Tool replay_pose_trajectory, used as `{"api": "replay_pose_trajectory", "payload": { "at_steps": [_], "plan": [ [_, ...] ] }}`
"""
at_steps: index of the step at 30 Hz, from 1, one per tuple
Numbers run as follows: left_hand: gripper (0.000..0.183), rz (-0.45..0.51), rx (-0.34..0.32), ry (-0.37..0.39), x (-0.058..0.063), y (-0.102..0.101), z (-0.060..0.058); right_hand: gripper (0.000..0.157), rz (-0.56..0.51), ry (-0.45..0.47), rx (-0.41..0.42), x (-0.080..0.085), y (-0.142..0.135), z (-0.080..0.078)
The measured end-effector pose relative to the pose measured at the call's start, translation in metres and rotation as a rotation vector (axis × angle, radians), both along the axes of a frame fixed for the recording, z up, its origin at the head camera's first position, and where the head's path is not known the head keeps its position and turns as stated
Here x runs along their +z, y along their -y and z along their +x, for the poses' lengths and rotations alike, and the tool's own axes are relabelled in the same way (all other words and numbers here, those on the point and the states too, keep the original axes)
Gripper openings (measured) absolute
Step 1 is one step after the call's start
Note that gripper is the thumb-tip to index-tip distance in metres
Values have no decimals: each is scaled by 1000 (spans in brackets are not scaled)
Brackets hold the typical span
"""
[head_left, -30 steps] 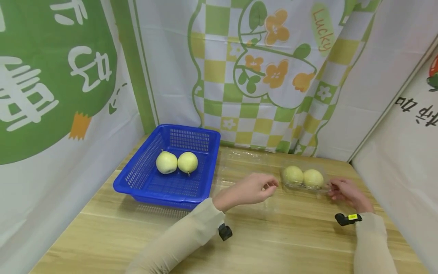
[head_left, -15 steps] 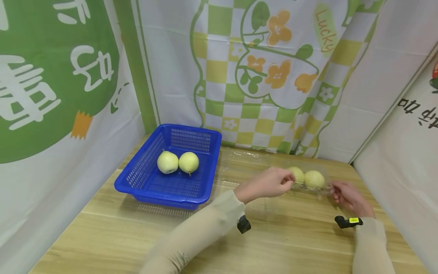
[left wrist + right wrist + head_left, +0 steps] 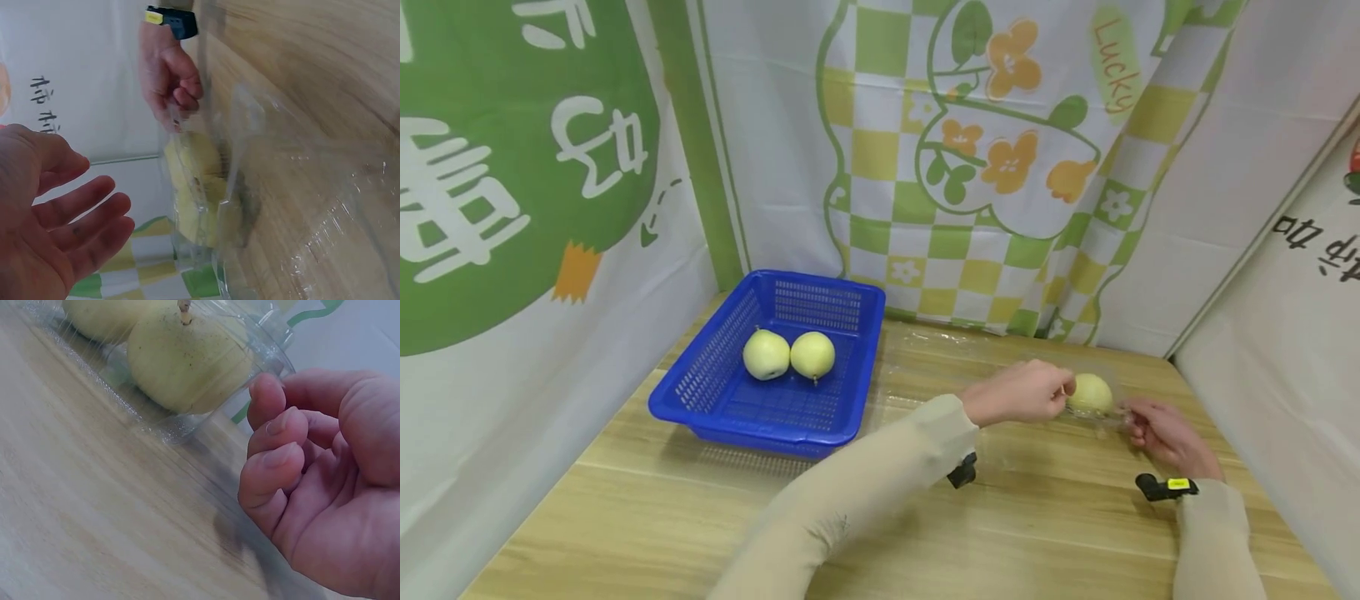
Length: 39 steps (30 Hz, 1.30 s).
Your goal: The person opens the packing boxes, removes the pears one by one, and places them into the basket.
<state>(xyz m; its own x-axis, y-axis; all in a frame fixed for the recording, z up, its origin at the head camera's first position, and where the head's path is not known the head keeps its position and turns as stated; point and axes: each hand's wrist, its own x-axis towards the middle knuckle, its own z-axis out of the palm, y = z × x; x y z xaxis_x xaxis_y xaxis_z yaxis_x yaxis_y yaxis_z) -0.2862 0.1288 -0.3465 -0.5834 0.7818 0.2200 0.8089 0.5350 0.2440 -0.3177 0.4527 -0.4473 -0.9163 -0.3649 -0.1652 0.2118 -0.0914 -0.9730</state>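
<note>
A clear plastic clamshell box (image 3: 1109,417) stands at the table's back right with two yellow-green pears in it. The right pear (image 3: 1091,392) shows in the head view; my left hand (image 3: 1026,390) hides the other. In the left wrist view that left hand (image 3: 62,212) hovers open, palm toward the pears (image 3: 197,187), short of touching them. My right hand (image 3: 1153,425) sits at the box's right corner, and its curled fingers (image 3: 178,94) pinch the plastic rim. The right wrist view shows the near pear (image 3: 187,359) behind the box wall (image 3: 156,425), beside my curled fingers (image 3: 275,425).
A blue slotted basket (image 3: 715,408) at the back left holds two more pears (image 3: 766,354) (image 3: 812,354). The box's clear lid (image 3: 925,350) lies flat between basket and box. Printed cloth walls close in the wooden table (image 3: 1000,533) on three sides.
My left hand has moved right from the table beside the box to above the left pear, covering it. The right hand has stayed at the box's right corner.
</note>
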Motion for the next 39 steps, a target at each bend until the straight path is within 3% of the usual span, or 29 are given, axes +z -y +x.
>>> {"api": "replay_pose_trajectory", "payload": {
  "at_steps": [9,20,26,32,39],
  "plan": [
    [23,-156,93,-107,-10,-21,-10,35,22,6,5,4,0,-2],
    [43,-325,245,-169,-31,-42,-11,37,-15,-3,55,-3,-6,-3],
    [39,-381,218,-124,-37,-40,-10,36,-37,11,60,-4,-5,-2],
    [38,-402,207,-93,-44,-40,-7,40,-63,28,136,-3,-7,-3],
    [28,-409,181,-232,-47,-44,-1,40,-35,20,186,-1,-9,-2]
  ]
}}
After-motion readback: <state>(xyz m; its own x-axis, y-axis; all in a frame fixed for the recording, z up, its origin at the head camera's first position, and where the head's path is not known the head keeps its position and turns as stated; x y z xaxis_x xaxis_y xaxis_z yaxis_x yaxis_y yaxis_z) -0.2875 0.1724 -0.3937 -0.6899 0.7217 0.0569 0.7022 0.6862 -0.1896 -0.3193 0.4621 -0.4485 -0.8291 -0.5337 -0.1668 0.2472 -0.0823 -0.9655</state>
